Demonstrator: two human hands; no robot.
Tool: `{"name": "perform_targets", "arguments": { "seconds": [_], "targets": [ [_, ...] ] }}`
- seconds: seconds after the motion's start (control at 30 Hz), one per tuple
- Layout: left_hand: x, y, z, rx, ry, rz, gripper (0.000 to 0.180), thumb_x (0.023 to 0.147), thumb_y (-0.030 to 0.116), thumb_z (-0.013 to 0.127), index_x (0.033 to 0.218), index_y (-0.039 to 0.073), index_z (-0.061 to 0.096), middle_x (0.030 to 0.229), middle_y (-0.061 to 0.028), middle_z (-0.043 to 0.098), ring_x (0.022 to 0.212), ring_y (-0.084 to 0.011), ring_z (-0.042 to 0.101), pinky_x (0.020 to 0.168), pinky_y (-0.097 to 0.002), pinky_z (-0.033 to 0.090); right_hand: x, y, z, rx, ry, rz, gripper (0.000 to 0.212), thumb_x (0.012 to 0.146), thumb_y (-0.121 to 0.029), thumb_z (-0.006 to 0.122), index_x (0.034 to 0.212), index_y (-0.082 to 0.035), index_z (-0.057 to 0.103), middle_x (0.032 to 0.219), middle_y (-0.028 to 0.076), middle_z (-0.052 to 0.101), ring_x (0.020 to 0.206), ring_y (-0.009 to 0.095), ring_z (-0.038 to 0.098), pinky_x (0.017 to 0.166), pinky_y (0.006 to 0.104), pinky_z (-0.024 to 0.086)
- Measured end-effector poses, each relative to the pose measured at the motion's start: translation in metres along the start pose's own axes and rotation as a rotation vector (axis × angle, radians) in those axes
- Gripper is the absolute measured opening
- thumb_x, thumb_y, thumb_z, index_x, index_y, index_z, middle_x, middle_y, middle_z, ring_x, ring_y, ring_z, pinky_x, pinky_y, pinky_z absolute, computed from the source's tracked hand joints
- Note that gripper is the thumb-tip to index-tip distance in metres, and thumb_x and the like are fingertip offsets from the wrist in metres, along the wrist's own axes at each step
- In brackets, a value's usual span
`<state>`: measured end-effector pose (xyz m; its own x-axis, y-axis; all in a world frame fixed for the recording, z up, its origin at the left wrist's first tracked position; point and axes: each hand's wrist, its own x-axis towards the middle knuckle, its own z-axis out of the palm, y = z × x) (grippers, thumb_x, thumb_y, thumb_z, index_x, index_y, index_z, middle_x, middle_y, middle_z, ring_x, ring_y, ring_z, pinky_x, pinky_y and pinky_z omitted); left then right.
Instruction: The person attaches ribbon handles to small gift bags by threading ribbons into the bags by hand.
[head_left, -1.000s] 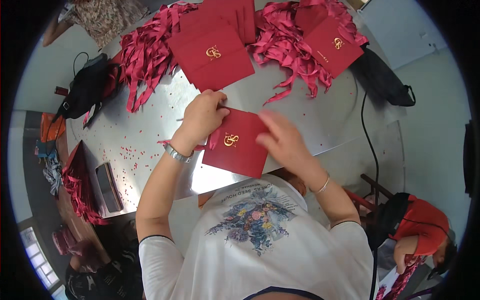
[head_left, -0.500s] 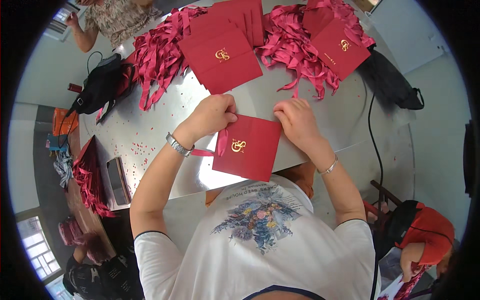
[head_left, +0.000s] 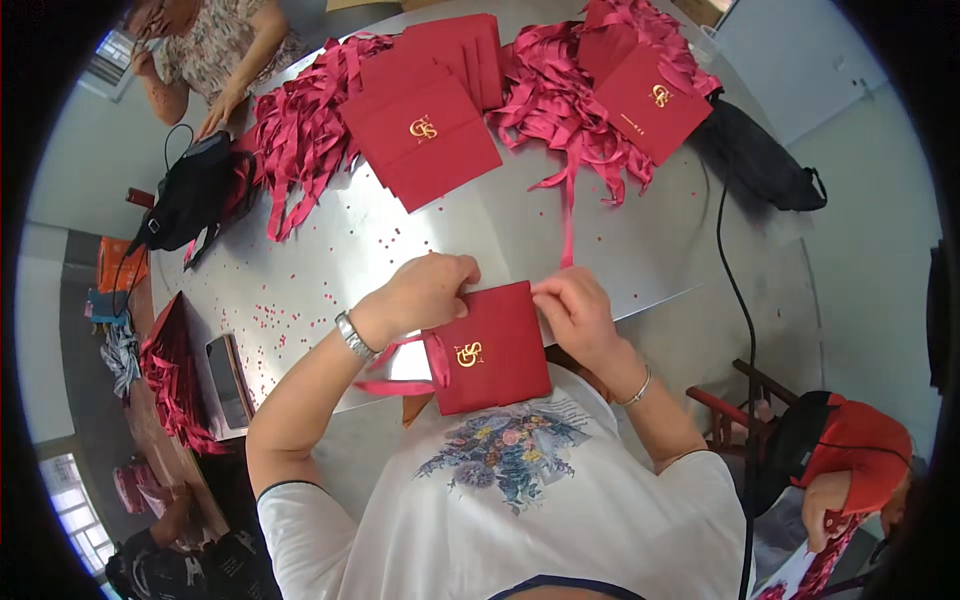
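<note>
A flat red square paper bag [head_left: 505,345] with a gold emblem lies at the table's near edge, against my shirt. My left hand [head_left: 425,295] is closed on its upper left corner. A loop of pink-red ribbon [head_left: 405,387] hangs from the bag's left side. Beside the upper right corner, my right hand [head_left: 578,315] is closed in a pinch on a long ribbon [head_left: 570,215] that trails down from the ribbon heap [head_left: 560,90]. Its fingertips are at the bag's right edge; whether they also grip the bag I cannot tell.
More red bags [head_left: 425,140] are stacked on the metal table [head_left: 340,270], beside another ribbon heap [head_left: 310,120]. A phone [head_left: 230,380] and red scraps lie at left. Black bags [head_left: 190,190] flank the table. A person [head_left: 225,60] sits across; another in red [head_left: 860,460] is at right.
Both hands and the bag have come nearer to me. My right hand has drawn a ribbon out of the heap into a straight strip. The person across has lowered an arm onto the table.
</note>
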<state>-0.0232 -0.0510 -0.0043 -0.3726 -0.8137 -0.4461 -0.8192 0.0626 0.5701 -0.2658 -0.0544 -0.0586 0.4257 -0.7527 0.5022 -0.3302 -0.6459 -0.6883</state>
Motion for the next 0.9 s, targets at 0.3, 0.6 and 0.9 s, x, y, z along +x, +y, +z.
{"name": "perform_targets", "arguments": {
  "seconds": [0.3,0.6,0.9],
  "targets": [
    [-0.013,0.003,0.019,0.122,0.209,0.139,0.033,0.067,0.016,0.082,0.084,-0.001,0.059,0.091,-0.0212,0.062,0.095,-0.0399,0.059,0.085,-0.0459,0.048,-0.014,0.003,0.003,0.111,0.041,0.112,0.006,0.08,-0.002,0.068,0.085,-0.003,0.063,0.078,0.012,0.062,0.075,0.032,0.058,0.068,0.04,0.046],
    [-0.047,0.021,-0.032,-0.167,0.362,0.233,0.018,0.078,0.002,0.067,0.095,-0.002,0.062,0.087,-0.0187,0.067,0.082,-0.0308,0.066,0.075,-0.0374,0.051,-0.033,0.007,0.004,0.426,0.144,0.37,0.003,0.091,-0.001,0.061,0.094,-0.001,0.061,0.088,0.005,0.062,0.082,0.013,0.058,0.076,0.0245,0.047],
    [-0.073,0.018,-0.042,0.201,0.926,0.619,0.036,0.062,-0.009,0.061,0.092,0.01,0.062,0.098,-0.0064,0.064,0.095,-0.0293,0.062,0.08,-0.0422,0.048,-0.037,0.017,0.003,0.573,0.25,0.397,0.008,0.097,-0.007,0.057,0.102,-0.001,0.057,0.092,0.003,0.061,0.087,0.009,0.056,0.08,0.0227,0.047]
  ]
}}
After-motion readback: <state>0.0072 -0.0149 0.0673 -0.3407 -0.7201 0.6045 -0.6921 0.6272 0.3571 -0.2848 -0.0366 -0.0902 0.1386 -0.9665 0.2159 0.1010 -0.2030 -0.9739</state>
